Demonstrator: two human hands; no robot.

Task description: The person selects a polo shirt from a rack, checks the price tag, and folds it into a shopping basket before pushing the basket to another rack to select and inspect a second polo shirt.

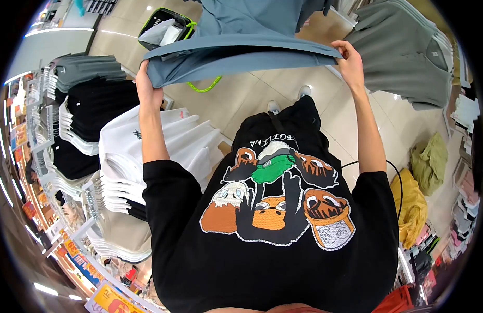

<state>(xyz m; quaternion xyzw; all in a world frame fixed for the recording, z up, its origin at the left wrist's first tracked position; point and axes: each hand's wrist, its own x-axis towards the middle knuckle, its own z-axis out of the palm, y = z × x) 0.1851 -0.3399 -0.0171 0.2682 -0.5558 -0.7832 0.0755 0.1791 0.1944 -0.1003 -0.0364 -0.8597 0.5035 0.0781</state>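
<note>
- With twelve o'clock straight ahead, the blue-grey garment (246, 26) is held at twelve, its open edge stretched between two hands.
- By the left hand (149, 88), at ten o'clock, one end of that edge is gripped; the fingers are mostly hidden by cloth but seem closed around it.
- By the right hand (351, 62), between one and two o'clock, the other end is pinched between thumb and curled fingers.
- For an even spread, the pull should be matched on both sides and the left end, which sits lower, raised level.
- The edge is best gripped at its very ends, so that the dark gap between its two layers is not twisted; hard tugging should be avoided, as the cloth might be stretched.
- Counted: one garment held; one black basket (154, 22) at eleven; one yellow garment (407, 208) between three and four; one olive garment (431, 161) at three; two shoes (304, 92) near twelve.
- White shirts (147, 133) at nine and grey-green shirts (398, 52) at two are overlapped too closely to be counted.
</note>
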